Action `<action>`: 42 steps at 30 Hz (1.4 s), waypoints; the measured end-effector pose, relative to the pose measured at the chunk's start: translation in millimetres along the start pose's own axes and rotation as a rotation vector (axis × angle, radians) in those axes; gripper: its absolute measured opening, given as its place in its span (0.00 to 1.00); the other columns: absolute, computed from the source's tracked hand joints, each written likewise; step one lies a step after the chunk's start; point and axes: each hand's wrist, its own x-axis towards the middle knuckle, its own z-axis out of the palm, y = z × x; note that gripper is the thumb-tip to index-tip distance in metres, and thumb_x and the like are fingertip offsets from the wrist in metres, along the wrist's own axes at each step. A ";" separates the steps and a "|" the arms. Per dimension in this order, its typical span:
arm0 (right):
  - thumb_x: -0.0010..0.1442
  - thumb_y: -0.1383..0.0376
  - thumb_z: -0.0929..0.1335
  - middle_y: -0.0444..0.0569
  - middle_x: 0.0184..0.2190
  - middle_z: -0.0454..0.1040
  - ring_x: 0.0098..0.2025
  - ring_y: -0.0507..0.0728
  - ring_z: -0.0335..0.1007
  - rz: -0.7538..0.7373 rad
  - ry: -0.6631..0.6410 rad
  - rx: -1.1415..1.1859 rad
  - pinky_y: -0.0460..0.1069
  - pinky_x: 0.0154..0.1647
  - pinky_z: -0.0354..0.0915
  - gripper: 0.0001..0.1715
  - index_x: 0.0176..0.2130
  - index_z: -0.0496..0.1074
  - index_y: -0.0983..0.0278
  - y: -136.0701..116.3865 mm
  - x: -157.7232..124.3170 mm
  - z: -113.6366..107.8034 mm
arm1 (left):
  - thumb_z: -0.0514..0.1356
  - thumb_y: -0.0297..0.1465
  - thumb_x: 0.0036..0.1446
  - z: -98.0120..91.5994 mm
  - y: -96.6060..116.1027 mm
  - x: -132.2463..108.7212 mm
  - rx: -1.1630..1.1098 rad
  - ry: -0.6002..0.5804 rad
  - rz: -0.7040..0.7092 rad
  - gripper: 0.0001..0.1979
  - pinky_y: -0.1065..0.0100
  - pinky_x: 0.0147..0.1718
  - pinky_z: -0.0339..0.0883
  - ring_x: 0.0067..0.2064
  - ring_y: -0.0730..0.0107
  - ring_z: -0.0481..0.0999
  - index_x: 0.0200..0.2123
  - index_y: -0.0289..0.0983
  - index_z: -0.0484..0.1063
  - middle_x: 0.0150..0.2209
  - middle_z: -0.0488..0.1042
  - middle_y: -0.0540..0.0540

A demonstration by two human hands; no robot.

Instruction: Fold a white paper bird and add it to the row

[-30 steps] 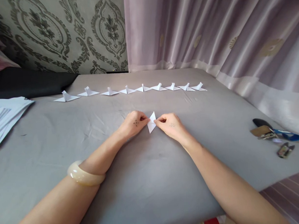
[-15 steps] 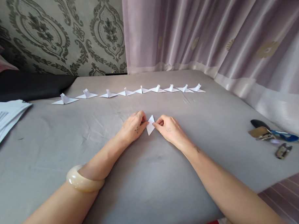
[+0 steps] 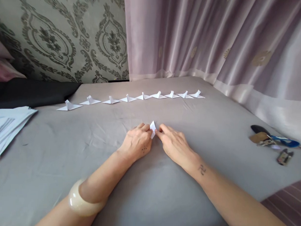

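Observation:
A small folded white paper piece (image 3: pixel 153 128) lies on the grey sheet (image 3: pixel 143 192) between my two hands. My left hand (image 3: pixel 138 143) presses its fingertips on the piece's left side, fingers held together. From the right, my right hand (image 3: pixel 173 144) meets it with fingers stretched toward the paper. Most of the piece is hidden under the fingertips. A cream bangle (image 3: pixel 81 202) sits on my left forearm.
A row of several folded white paper figures (image 3: pixel 130 98) runs across the far part of the sheet. A stack of white paper (image 3: pixel 7 126) lies at the left edge. Keys and a blue-handled tool (image 3: pixel 275 140) lie at the right. Curtains hang behind.
Both hands have lowered and flattened the paper piece against the sheet; it stood more upright between pinching fingers before. The view has tilted slightly.

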 end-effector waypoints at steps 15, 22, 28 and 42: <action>0.59 0.75 0.60 0.50 0.47 0.75 0.43 0.55 0.74 0.152 0.137 0.546 0.48 0.46 0.66 0.23 0.44 0.78 0.61 21.0 11.4 12.5 | 0.56 0.36 0.62 7.0 2.3 2.7 -0.128 0.090 -0.143 0.11 0.67 0.32 0.66 0.44 0.60 0.74 0.39 0.38 0.76 0.38 0.76 0.43; 0.59 0.73 0.61 0.51 0.50 0.76 0.51 0.55 0.74 0.177 0.061 0.954 0.51 0.55 0.66 0.22 0.49 0.75 0.64 18.5 13.7 12.8 | 0.56 0.41 0.62 10.0 0.7 3.4 -0.098 0.143 -0.137 0.14 0.65 0.36 0.67 0.43 0.59 0.74 0.43 0.38 0.72 0.39 0.75 0.42; 0.57 0.73 0.61 0.49 0.44 0.80 0.48 0.54 0.76 0.189 0.091 1.133 0.51 0.53 0.67 0.20 0.44 0.76 0.62 14.6 13.5 13.7 | 0.53 0.28 0.59 10.0 -0.6 3.0 -0.070 0.112 -0.128 0.09 0.65 0.36 0.67 0.42 0.58 0.75 0.40 0.37 0.73 0.37 0.77 0.42; 0.58 0.55 0.70 0.50 0.37 0.79 0.42 0.57 0.75 0.251 0.374 1.336 0.50 0.45 0.67 0.15 0.39 0.76 0.64 2.2 16.5 8.5 | 0.66 0.37 0.50 -12.8 18.3 10.7 -1.616 0.278 -0.636 0.11 0.67 0.40 0.68 0.39 0.68 0.76 0.33 0.37 0.73 0.37 0.79 0.47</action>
